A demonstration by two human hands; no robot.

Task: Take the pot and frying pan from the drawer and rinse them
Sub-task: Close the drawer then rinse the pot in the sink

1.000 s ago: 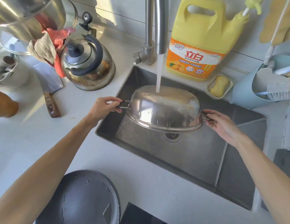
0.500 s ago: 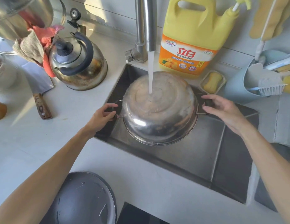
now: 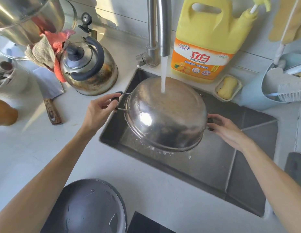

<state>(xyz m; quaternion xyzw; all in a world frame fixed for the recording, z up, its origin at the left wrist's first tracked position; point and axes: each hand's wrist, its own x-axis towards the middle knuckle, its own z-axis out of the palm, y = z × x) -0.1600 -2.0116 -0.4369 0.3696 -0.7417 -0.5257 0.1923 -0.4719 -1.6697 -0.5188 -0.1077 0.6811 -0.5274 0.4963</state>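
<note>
The person holds a steel pot [image 3: 165,118] upside down and tilted over the sink [image 3: 213,167]. The left hand [image 3: 97,110] pinches the black handle on one side, and the right hand [image 3: 225,130] grips the handle on the other side. Water [image 3: 163,74] runs from the tap [image 3: 163,31] onto the bottom of the pot and drips off its lower rim. A dark frying pan [image 3: 89,207] lies on the white counter [image 3: 146,187], in front of the sink. A kettle [image 3: 89,68] stands left of the tap, and a yellow detergent bottle [image 3: 205,36] stands right of it.
</note>
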